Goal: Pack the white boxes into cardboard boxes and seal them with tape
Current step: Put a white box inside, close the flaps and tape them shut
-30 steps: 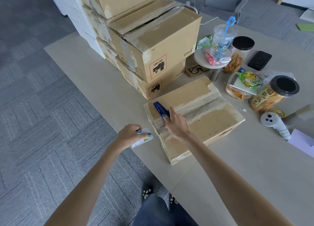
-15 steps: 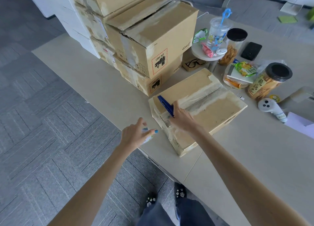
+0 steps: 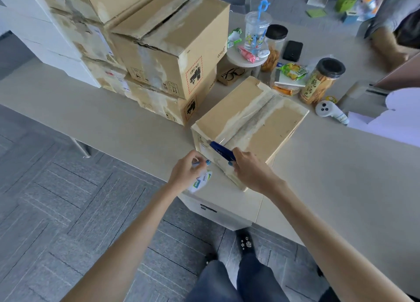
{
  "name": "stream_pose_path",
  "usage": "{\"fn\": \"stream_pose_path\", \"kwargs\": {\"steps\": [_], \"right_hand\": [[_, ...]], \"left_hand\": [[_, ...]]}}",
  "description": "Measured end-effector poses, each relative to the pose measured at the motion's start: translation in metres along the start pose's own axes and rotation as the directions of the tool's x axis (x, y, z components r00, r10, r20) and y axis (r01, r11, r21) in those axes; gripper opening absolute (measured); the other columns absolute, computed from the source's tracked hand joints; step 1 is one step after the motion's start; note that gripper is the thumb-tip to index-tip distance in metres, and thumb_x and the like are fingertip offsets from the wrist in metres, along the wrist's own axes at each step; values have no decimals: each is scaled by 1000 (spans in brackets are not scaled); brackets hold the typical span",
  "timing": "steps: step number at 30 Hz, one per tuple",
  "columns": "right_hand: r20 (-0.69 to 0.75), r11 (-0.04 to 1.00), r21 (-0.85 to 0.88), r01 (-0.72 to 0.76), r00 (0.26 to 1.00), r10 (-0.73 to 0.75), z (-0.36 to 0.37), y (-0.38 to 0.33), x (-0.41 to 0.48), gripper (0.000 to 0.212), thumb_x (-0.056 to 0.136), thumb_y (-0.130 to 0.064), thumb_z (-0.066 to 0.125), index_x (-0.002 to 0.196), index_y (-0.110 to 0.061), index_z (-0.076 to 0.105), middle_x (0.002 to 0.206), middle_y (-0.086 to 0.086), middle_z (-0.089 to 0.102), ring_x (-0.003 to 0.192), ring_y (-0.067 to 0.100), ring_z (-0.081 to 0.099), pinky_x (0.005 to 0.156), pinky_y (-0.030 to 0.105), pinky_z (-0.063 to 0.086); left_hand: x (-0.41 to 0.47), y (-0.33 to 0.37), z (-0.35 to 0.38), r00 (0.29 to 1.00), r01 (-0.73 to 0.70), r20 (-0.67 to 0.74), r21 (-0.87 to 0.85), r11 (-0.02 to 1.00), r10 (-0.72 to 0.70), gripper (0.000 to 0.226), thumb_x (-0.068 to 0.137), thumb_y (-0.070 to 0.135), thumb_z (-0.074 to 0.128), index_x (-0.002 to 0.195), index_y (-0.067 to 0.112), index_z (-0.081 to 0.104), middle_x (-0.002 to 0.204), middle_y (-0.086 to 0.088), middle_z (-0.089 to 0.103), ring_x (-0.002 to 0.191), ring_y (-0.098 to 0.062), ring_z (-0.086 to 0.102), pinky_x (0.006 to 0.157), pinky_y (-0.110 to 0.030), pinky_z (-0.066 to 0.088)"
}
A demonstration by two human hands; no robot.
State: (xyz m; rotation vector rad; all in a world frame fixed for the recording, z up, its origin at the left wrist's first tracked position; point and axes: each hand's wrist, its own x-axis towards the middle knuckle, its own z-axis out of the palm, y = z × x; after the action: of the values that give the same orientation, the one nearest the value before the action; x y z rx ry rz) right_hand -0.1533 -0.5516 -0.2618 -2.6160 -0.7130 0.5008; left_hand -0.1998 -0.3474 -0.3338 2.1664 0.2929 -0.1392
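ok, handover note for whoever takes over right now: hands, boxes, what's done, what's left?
The right hand grips a blue cutter on the near end of the cardboard box.
The left hand is at the box's near corner, above a white packet; grip unclear.
Box: near the table edge, flaps shut, worn tape along the seam. Behind it, stacked boxes.
Done: flaps closed.
Left: probably finish the near-end tape; contents not visible.

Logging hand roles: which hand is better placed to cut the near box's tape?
Right: the right hand grips the blue cutter against the taped cardboard box; the left hand is beside it.
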Motion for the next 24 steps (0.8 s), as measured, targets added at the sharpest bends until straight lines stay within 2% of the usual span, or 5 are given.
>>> {"fn": "stream_pose_path", "kwargs": {"steps": [5, 11, 17, 21, 24], "right_hand": [[-54, 971, -240, -12, 999, -1, 3, -7, -21, 14, 100, -8, 43, 113, -4, 49, 84, 10, 65, 69, 32, 60, 59, 40, 47], [-53, 948, -316, -30, 999, 14, 8, -25, -27, 16, 95, -1, 44, 110, -5, 48, 90, 10, 65, 70, 32, 55, 56, 36, 38], [-57, 916, -396, -61, 997, 42, 14, -39, -21, 28, 86, 8, 41, 110, -3, 51, 93, 13, 66, 83, 32, 63, 61, 33, 32], [-71, 913, -403, -69, 996, 44, 16, -42, -19, 27, 86, 8, 40, 109, -3, 51, 84, 11, 62, 70, 29, 53, 61, 33, 33], [-83, 921, -383, -75, 995, 47, 16, -39, -25, 26, 88, 7, 41, 109, -3, 52, 79, 8, 58, 66, 25, 46, 61, 32, 34]], "left_hand": [[0, -4, -4, 999, 32, 42, -85, 996, -29, 13, 86, 43, 52, 83, 31, 57, 85, 14, 65, 82, -12, 61, 73, -35, 46], [5, -4, -4, 997, 81, 17, -22, 996, -80, 10, 98, 27, 54, 92, 24, 62, 81, 14, 60, 65, -11, 55, 69, -35, 47], [3, 5, -5, 994, 107, 17, 35, 994, -108, 15, 99, 30, 53, 91, 19, 59, 73, 9, 57, 68, -19, 58, 62, -30, 39], [5, 8, -4, 992, 125, 13, 102, 987, -127, 16, 99, 31, 52, 94, 18, 58, 86, 4, 62, 76, -20, 58, 61, -30, 36], [5, 9, -2, 991, 135, 0, 120, 984, -136, 15, 99, 29, 51, 91, 19, 58, 82, 5, 60, 81, -23, 59, 62, -30, 35]]}}
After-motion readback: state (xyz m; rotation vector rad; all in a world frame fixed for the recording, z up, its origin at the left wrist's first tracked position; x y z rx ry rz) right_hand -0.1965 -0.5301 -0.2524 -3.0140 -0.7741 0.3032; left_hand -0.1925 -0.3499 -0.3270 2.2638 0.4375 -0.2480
